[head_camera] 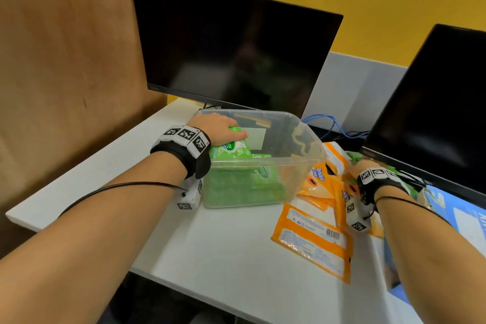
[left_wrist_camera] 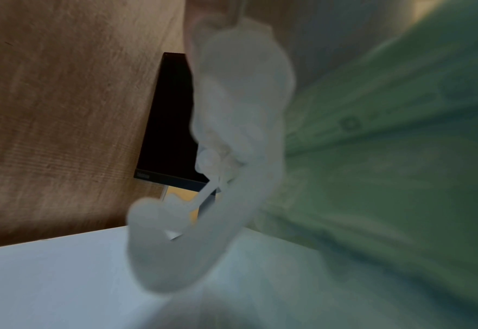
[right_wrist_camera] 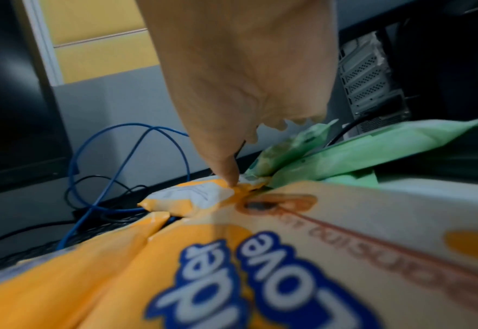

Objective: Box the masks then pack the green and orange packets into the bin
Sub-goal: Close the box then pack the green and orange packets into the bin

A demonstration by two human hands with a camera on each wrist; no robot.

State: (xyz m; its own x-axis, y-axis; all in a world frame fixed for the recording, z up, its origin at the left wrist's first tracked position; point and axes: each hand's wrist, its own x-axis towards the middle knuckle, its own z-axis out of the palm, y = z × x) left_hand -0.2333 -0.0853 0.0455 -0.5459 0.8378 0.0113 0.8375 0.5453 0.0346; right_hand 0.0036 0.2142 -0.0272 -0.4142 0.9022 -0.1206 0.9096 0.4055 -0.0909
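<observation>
- The left hand [head_camera: 219,127] is clasping a green packet [head_camera: 231,148] at the bin [head_camera: 310,158] rim.
- The right hand [right_wrist_camera: 243,89] is pressing on orange packets [head_camera: 313,239] beside the bin; its grasp is unclear.
- The green packet is risking snagging on the rim and tipping the bin.

You had the clear plastic bin [head_camera: 302,163] upright on the desk, green packets [head_camera: 236,184] stacked inside, the top one [head_camera: 231,146] tilted against its left rim. Orange packets [head_camera: 313,239] lay scattered just right of it, some overlapping, with more green packets [right_wrist_camera: 372,151] behind them.
</observation>
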